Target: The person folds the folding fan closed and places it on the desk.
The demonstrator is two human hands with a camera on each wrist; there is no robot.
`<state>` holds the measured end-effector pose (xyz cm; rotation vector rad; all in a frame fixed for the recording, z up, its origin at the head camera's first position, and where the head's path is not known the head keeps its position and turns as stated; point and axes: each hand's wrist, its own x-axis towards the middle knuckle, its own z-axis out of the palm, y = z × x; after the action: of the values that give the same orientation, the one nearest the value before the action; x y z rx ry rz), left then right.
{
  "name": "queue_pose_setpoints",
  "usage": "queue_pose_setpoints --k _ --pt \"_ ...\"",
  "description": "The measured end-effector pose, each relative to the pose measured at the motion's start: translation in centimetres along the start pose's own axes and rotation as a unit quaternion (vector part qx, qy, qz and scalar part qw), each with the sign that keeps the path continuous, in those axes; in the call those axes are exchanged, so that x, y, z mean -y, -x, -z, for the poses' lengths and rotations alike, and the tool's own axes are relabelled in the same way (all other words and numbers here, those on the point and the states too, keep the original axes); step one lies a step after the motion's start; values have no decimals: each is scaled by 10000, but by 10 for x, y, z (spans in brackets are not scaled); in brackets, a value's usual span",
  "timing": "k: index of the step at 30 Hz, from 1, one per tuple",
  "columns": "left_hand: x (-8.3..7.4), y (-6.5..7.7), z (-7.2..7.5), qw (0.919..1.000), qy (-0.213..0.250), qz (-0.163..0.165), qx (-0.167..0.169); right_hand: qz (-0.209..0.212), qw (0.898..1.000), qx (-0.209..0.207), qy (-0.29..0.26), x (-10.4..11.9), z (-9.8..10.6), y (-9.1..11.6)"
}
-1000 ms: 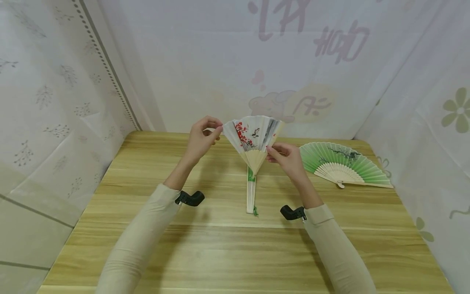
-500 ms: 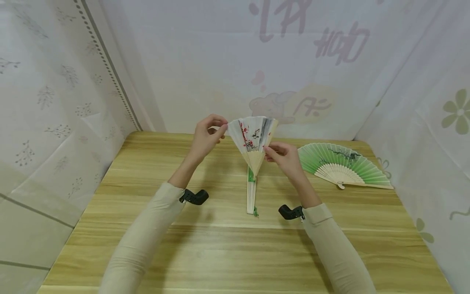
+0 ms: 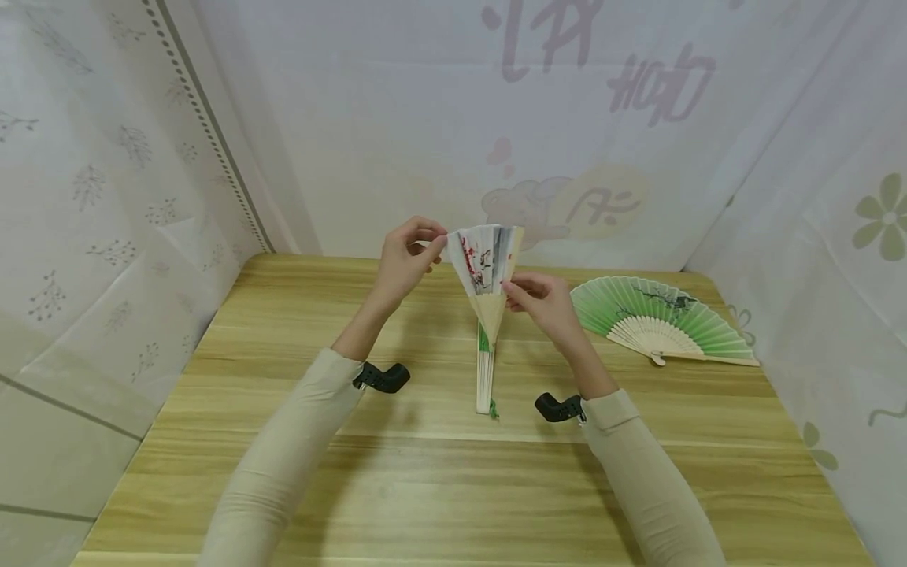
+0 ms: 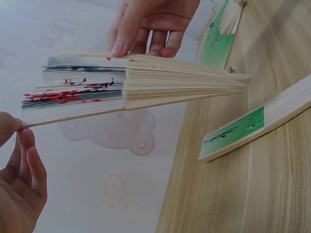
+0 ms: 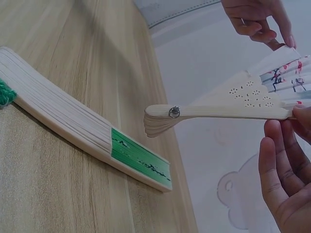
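Note:
A white folding fan (image 3: pixel 484 260) with red blossoms and pale wooden ribs is held up, partly spread, above the table. My left hand (image 3: pixel 409 258) pinches its upper left corner between thumb and fingertips, as the left wrist view also shows. On the other side my right hand (image 3: pixel 544 305) pinches the outer rib, near where the leaf meets the ribs. A metal ring pivot (image 5: pixel 174 111) joins the ribs at the lower end. Beneath it lies a folded fan (image 3: pixel 485 382) with a green leaf and a green tassel (image 5: pixel 7 93); the white fan overlaps its far end in the head view.
An opened green fan (image 3: pixel 659 315) lies spread at the table's right, beyond my right hand. The wooden table (image 3: pixel 425 488) meets a printed cloth backdrop (image 3: pixel 368 126) behind, with cloth on both sides too. Black wrist cameras (image 3: pixel 383 378) sit on both sleeves.
The white fan has narrowed from a wide spread to a slim wedge. My left hand has moved right with its corner, and my right hand has shifted slightly left.

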<state>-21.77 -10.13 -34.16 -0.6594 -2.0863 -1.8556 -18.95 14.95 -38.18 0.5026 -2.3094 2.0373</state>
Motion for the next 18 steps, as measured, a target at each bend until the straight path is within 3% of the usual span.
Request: queue_pose_setpoints --k 18 --pt "-4 -3 -7 9996 277 0 -100 -18 9997 255 17 8 -8 -3"
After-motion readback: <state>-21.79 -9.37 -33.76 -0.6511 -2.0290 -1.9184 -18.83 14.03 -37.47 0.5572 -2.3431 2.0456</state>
